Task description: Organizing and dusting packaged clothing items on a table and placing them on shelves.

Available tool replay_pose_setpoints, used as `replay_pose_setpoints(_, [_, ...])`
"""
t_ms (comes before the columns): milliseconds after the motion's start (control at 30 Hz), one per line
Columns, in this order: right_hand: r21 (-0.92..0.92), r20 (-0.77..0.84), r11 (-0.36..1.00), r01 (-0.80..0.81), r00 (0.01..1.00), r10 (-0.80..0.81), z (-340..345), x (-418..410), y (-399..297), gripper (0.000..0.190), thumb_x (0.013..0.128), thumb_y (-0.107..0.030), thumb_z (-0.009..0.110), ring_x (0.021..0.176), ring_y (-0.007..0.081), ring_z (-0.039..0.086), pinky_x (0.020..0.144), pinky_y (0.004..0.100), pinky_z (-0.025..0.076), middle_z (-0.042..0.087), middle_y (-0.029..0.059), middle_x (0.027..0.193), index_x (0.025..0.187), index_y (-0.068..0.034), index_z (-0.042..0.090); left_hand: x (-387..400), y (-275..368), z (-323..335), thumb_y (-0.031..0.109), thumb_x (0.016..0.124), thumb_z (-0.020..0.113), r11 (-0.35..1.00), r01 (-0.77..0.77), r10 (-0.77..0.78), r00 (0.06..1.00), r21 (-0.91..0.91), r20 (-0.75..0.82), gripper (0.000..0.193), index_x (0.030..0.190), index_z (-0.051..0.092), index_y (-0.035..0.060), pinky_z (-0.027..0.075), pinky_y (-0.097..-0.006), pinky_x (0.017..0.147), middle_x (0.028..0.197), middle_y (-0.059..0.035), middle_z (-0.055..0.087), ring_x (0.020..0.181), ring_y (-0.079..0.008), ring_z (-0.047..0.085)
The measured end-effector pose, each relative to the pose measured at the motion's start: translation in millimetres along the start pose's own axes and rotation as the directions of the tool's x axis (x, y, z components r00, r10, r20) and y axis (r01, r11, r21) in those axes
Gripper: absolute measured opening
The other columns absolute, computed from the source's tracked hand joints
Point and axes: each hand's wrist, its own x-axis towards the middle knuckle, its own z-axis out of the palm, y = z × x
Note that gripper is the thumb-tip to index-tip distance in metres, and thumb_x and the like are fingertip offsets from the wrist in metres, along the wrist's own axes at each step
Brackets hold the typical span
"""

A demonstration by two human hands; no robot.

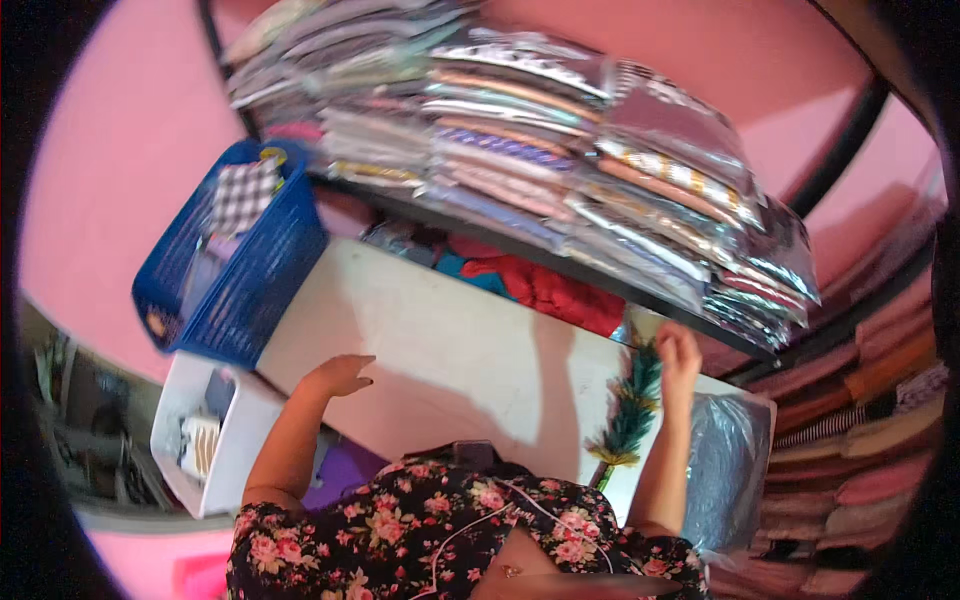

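A white tabletop (450,337) lies before me. Over its left part I hold my left hand (345,375), empty, with the thumb and fingers apart. My right hand (679,349) is raised at the table's far right, fingers bent, beside the upper end of a green tinsel-like duster or garland (634,397) with yellowish tufts; whether the hand touches it cannot be told. A plastic-wrapped grey bundle (720,465) lies to the right of my right forearm. Red cloth (570,292) and teal cloth lie at the table's back edge, under a shelf.
A dark shelf (480,232) above the back edge carries stacks of plastic-wrapped folded fabrics (510,150). At left stand a blue plastic basket (262,277) holding checked cloth (244,196) and, below it, a white bin (247,420). More folded fabrics (847,465) are piled at right.
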Motion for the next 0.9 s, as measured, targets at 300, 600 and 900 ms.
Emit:
replay_pose_setpoints(300, [-0.244, 0.811, 0.961, 0.131, 0.571, 0.128, 166.0, -164.9, 26.4, 0.045, 0.072, -0.016, 0.065, 0.105, 0.0345, 0.050, 0.089, 0.0394, 0.041, 0.054, 0.0188, 0.112, 0.113, -0.001, 0.052, -126.6, -110.2, 77.5, 0.030, 0.083, 0.050, 0.904, 0.293, -0.251, 0.953, -0.312, 0.167, 0.057, 0.130, 0.034, 0.0041, 0.035, -0.0412, 0.096, 0.127, -0.0225, 0.042, 0.113, -0.0371, 0.043])
replay_pose_setpoints(600, [-0.428, 0.793, 0.840, 0.334, 0.585, 0.172, 317.4, -220.6, -42.9, 0.059, 0.074, -0.023, 0.060, 0.124, 0.0383, 0.027, 0.101, 0.0490, 0.024, 0.038, 0.0260, 0.127, 0.128, -0.009, 0.040, -265.5, -282.2, 97.3, 0.026, 0.083, 0.053, 0.791, 0.132, -0.457, 0.777, -0.597, -0.433, 0.042, 0.121, 0.048, 0.0076, 0.044, -0.0368, 0.085, 0.111, -0.0153, 0.057, 0.094, -0.0320, 0.059])
replay_pose_setpoints(900, [-0.806, 0.481, 0.544, 0.232, 0.794, 0.373, 380.0, -271.8, -63.1, 0.086, 0.073, -0.051, 0.060, 0.129, 0.0450, 0.009, 0.095, 0.0618, 0.022, 0.005, 0.0252, 0.142, 0.140, -0.027, 0.010, -365.1, -439.7, 203.8, 0.032, 0.077, 0.059, 0.530, 0.705, -0.847, 0.416, -0.471, -0.331, 0.054, 0.120, 0.048, 0.0020, 0.039, -0.0412, 0.091, 0.115, -0.0198, 0.053, 0.102, -0.0358, 0.052])
